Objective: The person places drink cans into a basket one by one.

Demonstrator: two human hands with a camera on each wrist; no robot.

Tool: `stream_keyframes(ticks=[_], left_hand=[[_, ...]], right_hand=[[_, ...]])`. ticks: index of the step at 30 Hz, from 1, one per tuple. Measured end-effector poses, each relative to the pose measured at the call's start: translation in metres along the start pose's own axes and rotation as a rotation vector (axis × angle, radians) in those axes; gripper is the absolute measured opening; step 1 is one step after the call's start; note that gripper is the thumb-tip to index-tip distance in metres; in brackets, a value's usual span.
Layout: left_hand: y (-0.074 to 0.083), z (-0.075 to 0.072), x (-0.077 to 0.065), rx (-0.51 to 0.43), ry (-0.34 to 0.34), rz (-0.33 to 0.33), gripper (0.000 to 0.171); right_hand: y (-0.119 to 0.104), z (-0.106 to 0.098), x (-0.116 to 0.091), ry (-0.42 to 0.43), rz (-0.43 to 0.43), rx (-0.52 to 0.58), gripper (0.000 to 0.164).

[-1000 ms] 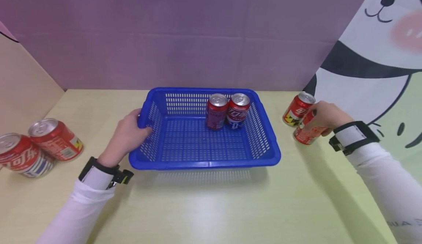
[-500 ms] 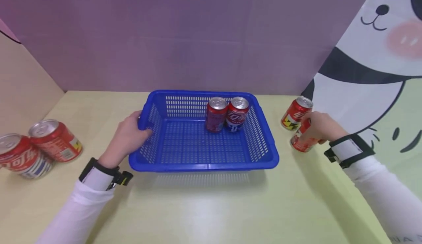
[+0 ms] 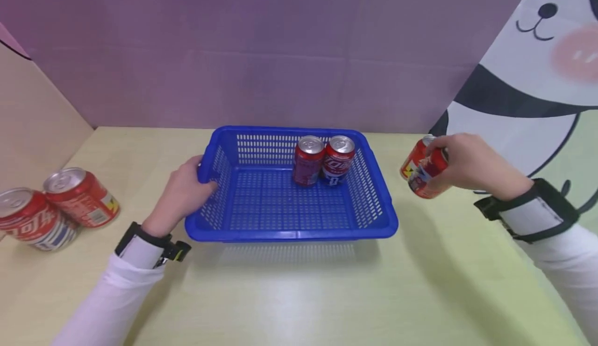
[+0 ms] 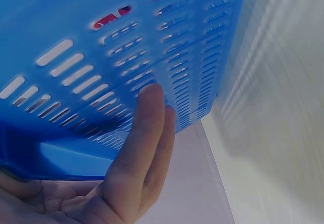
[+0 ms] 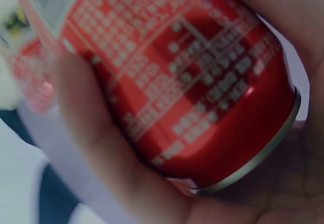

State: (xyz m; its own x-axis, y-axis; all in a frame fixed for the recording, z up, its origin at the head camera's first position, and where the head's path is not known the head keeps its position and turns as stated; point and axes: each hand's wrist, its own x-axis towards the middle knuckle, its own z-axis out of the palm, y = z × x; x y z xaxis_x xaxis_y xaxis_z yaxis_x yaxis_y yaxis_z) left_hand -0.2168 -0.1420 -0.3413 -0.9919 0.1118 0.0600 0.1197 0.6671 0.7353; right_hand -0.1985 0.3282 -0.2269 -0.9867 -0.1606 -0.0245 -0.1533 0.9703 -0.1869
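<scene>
The left hand (image 3: 186,193) grips the left rim of a blue plastic basket (image 3: 289,235), thumb over the inside and fingers against the slotted outer wall, as the left wrist view shows. Inside the basket, toward its back right, two red soda cans stand upright: a left can (image 3: 308,161) and a right can (image 3: 337,160). To the right of the basket, the right hand (image 3: 472,164) holds a red soda can (image 3: 431,174) tilted, fingers and thumb around its side. Its printed side fills the right wrist view. Just behind it stands another red can (image 3: 411,160), partly covered.
Two more red cans, an outer can (image 3: 35,221) and an inner can (image 3: 81,199), stand side by side at the far left of the pale table (image 3: 280,294). A purple backdrop (image 3: 261,50) rises behind, and a panel with a cartoon panda (image 3: 523,89) borders the right.
The right hand has lifted its can a little and tilted it, where before it stood more upright beside the other can. The left hand and the basket have stayed in place.
</scene>
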Motion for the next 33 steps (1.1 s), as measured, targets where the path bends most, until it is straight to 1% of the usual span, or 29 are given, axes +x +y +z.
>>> stream_keyframes(ticks=[4, 6, 7, 10, 13, 15, 18, 21, 24, 26, 30, 33], left_hand=[[0.000, 0.000, 0.000, -0.005, 0.004, -0.004, 0.068], [0.000, 0.000, 0.000, -0.008, 0.004, -0.008, 0.069], [0.000, 0.000, 0.000, -0.008, 0.005, -0.010, 0.069], [-0.001, 0.000, 0.000, -0.010, 0.003, -0.018, 0.069], [-0.002, 0.000, 0.000, -0.013, 0.005, -0.020, 0.069], [-0.002, 0.001, 0.000, -0.014, 0.006, -0.019, 0.068], [-0.001, 0.002, 0.000, -0.013, 0.008, -0.023, 0.069], [0.000, 0.002, -0.001, -0.011, 0.010, -0.026, 0.069], [0.002, 0.003, -0.001, -0.010, 0.013, -0.023, 0.069], [0.002, 0.002, -0.001, -0.012, 0.012, -0.021, 0.069], [0.003, 0.002, -0.002, -0.014, 0.013, -0.025, 0.069], [0.003, 0.002, -0.002, -0.018, 0.012, -0.027, 0.069]], right_hand=[[-0.030, -0.023, -0.001, 0.130, -0.118, -0.024, 0.065], [-0.044, -0.030, -0.001, 0.156, -0.192, -0.022, 0.065], [-0.051, -0.032, 0.001, 0.153, -0.227, -0.010, 0.063], [-0.071, -0.028, 0.007, 0.095, -0.328, 0.028, 0.058], [-0.087, -0.013, 0.016, 0.007, -0.416, 0.045, 0.054], [-0.096, 0.002, 0.023, -0.052, -0.471, 0.016, 0.053], [-0.103, 0.023, 0.030, -0.129, -0.533, -0.049, 0.052], [-0.105, 0.040, 0.035, -0.152, -0.577, -0.148, 0.052], [-0.104, 0.050, 0.038, -0.144, -0.593, -0.218, 0.053], [-0.103, 0.055, 0.039, -0.146, -0.594, -0.238, 0.053], [-0.102, 0.063, 0.042, -0.164, -0.587, -0.246, 0.051], [-0.100, 0.067, 0.044, -0.159, -0.588, -0.273, 0.050]])
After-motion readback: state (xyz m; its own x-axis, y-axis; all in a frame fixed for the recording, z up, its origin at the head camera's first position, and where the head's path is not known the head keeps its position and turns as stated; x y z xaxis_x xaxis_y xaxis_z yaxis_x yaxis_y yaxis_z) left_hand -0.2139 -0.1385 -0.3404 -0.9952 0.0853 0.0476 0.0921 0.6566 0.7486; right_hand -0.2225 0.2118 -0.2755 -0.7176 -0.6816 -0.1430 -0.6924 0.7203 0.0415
